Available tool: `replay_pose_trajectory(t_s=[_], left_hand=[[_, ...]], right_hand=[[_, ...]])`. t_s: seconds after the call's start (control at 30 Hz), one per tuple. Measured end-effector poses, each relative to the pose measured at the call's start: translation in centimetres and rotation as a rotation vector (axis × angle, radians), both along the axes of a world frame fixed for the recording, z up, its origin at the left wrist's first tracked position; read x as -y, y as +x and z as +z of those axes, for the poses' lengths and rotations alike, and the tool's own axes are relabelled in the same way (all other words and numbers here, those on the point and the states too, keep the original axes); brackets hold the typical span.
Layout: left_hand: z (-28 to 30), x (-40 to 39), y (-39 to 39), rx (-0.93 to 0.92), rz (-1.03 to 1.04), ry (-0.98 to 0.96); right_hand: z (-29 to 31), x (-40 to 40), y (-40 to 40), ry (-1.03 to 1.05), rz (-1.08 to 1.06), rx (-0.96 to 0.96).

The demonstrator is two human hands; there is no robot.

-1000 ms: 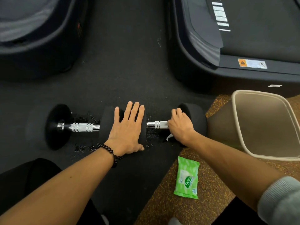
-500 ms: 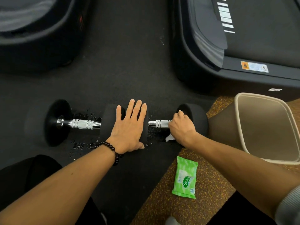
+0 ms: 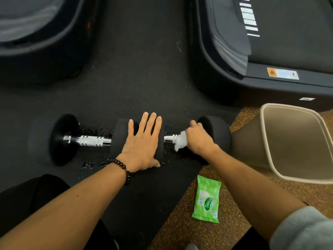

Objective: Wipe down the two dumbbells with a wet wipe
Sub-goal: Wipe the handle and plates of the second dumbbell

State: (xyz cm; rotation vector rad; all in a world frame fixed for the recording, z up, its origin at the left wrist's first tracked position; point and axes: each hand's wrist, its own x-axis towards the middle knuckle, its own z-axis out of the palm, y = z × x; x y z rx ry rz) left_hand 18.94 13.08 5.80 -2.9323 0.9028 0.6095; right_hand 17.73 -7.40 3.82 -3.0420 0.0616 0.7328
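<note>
Two black dumbbells with chrome handles lie end to end on the dark floor mat. The left dumbbell (image 3: 90,140) has its handle bare. My left hand (image 3: 143,141) rests flat with straight fingers on the two black heads that meet in the middle. My right hand (image 3: 199,139) grips a crumpled white wet wipe (image 3: 181,141) against the chrome handle of the right dumbbell (image 3: 219,130), covering most of that handle. Its far head shows behind my knuckles.
A green wet-wipe pack (image 3: 207,200) lies on the speckled brown floor near my right forearm. A beige bin (image 3: 295,141) stands at the right. Dark treadmill bases sit at the back left (image 3: 45,42) and back right (image 3: 252,51). Water drops dot the mat around the handles.
My right hand has rolled over the right handle, so the white wipe now shows on the hand's left side instead of peeking out below it. My left hand has stayed put.
</note>
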Motion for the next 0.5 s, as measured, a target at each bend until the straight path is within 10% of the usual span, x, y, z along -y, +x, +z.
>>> replay_pose_trajectory(t_s=[0.3, 0.5], left_hand=[[0.0, 0.1, -0.2, 0.009, 0.0, 0.008], [0.0, 0.2, 0.1, -0.003, 0.007, 0.0]], right_hand=[[0.7, -4.1, 0.1, 0.26, 0.117, 0.02], [-0.5, -0.6, 0.6, 0.06, 0.001, 0.013]])
